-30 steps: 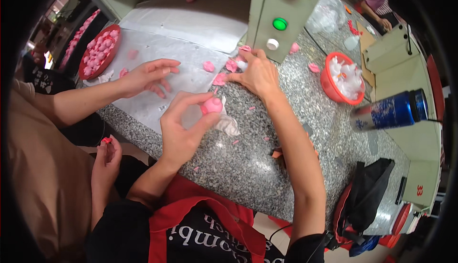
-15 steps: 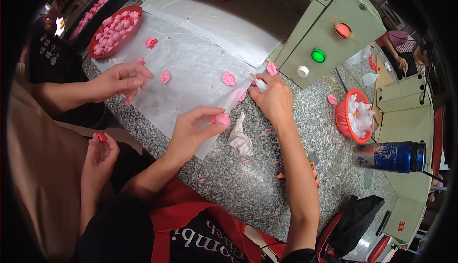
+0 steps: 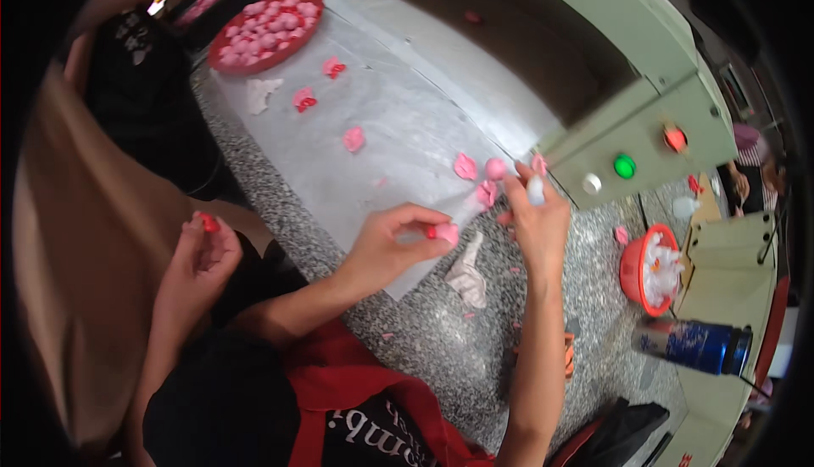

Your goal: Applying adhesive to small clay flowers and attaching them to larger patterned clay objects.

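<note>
My left hand [image 3: 386,247] pinches a small pink ball [image 3: 448,234] with a red piece on its side, held over the paper's near edge. In my right hand [image 3: 538,221] is a small white squeeze bottle [image 3: 535,190], its tip hidden. A loose pink ball [image 3: 496,169] lies at the right fingertips; whether they touch it I cannot tell. Crinkled pink pieces [image 3: 465,166] lie beside it, and another pink piece [image 3: 354,138] sits farther left. Two pink pieces with red parts [image 3: 304,99] rest on the white paper sheet [image 3: 280,141].
At left, a co-worker's hand [image 3: 203,251] holds a red piece. A red basket [image 3: 318,30] of pink balls stands far left. A machine [image 3: 644,136] with buttons borders the back. A red basket [image 3: 629,272] of white bottles and a blue bottle [image 3: 691,347] are right; crumpled tissue [image 3: 466,276] lies between my arms.
The view has shifted, so the bench appears farther right. My right hand has lifted its bottle's tip from the paper edge. The co-worker's other hand has left the sheet.
</note>
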A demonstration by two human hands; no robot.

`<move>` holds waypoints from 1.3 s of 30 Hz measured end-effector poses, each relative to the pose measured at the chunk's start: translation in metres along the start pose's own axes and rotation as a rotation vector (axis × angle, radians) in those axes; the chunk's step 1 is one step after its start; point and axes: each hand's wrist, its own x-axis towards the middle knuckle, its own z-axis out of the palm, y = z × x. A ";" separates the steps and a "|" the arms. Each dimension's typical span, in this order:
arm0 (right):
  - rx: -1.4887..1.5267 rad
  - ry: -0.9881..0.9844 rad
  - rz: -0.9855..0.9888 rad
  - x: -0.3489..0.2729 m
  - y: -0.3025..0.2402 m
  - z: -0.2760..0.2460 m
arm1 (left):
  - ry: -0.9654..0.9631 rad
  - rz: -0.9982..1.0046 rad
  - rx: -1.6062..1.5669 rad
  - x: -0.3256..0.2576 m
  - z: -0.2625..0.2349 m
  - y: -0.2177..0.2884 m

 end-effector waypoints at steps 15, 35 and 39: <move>-0.653 0.079 -0.277 -0.024 0.019 0.010 | -0.007 -0.033 -0.096 -0.005 -0.008 0.008; 0.430 -0.286 0.035 -0.096 -0.038 -0.003 | -0.132 0.256 -0.230 -0.022 0.009 0.027; 0.483 -0.230 0.027 -0.101 -0.033 -0.005 | -0.139 0.276 -0.195 -0.023 0.015 0.028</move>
